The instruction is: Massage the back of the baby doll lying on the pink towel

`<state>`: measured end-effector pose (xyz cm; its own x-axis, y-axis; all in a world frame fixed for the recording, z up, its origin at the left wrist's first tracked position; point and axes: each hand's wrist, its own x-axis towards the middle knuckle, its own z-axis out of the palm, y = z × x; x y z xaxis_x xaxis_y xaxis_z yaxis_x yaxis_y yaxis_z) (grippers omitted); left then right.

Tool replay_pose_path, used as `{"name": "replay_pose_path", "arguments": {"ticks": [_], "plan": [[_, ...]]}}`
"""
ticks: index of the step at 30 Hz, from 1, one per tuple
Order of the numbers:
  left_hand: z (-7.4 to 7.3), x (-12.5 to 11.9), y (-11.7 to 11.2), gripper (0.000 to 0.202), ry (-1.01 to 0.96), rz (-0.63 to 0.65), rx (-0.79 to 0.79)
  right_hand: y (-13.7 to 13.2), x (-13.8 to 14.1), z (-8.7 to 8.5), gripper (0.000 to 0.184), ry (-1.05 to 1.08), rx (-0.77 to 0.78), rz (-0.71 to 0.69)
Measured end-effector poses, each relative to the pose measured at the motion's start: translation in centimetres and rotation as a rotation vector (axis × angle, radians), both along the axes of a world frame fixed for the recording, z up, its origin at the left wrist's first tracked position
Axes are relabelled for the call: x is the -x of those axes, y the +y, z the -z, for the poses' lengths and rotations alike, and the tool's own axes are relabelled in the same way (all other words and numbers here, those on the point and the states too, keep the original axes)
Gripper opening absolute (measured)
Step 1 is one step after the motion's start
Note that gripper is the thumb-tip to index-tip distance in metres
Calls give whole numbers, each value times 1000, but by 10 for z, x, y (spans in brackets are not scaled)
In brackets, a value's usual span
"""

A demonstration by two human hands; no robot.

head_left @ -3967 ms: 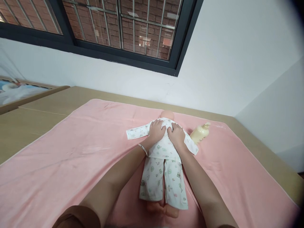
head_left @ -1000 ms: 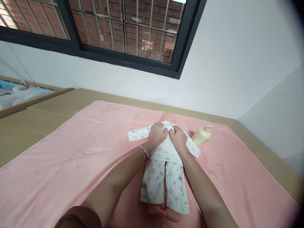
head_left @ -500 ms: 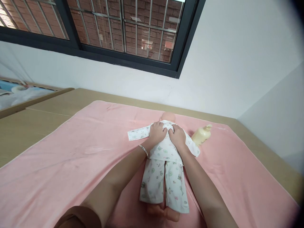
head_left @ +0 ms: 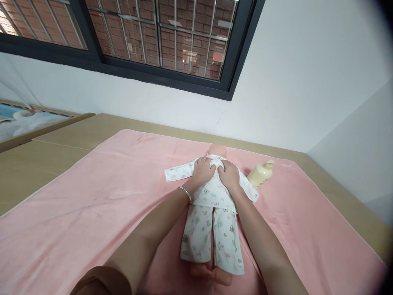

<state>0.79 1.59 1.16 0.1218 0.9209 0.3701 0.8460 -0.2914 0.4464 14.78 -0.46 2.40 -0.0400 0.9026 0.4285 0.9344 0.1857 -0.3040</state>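
Note:
A baby doll [head_left: 215, 196] in a white printed top and matching trousers lies stretched out on a pink blanket [head_left: 123, 172], its bald head away from me and its bare feet toward me. No face shows on the head. My left hand [head_left: 204, 170] rests on the doll's upper body at the left shoulder, fingers laid out over the cloth. On the other shoulder lies my right hand [head_left: 229, 174], also open, its thumb near the left one. Both thumbs point inward. To the right of the doll, close to its sleeve, a pale yellow pump bottle [head_left: 260, 173] lies tilted.
The blanket covers most of a wooden surface [head_left: 67, 143]. Behind it rises a white wall [head_left: 276, 82] with a dark-framed, barred window [head_left: 166, 78]. At the far left, a wood-edged compartment holds clear plastic and blue items [head_left: 33, 119].

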Motion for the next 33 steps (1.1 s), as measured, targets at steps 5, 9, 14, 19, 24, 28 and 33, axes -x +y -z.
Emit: {"name": "replay_pose_path", "arguments": {"ticks": [5, 9, 14, 19, 24, 28, 33], "plan": [[-1, 0, -1, 31, -3, 0, 2, 0, -1, 1, 39, 1, -2, -4], [-2, 0, -1, 32, -2, 4, 7, 1, -1, 1, 39, 5, 5, -5], [0, 0, 0, 34, -3, 13, 9, 2, -1, 1, 40, 9, 13, -4], [1, 1, 1, 35, -3, 13, 12, 1, -1, 1, 40, 7, 19, 2], [1, 1, 1, 35, -5, 18, 19, 2, -1, 0, 38, -3, 13, -1], [0, 1, 1, 34, -4, 14, 17, 1, -1, -1, 37, -9, 0, -13], [-1, 1, 1, 31, -10, 9, 16, 0, -1, -3, 36, -15, 15, 5]]}}
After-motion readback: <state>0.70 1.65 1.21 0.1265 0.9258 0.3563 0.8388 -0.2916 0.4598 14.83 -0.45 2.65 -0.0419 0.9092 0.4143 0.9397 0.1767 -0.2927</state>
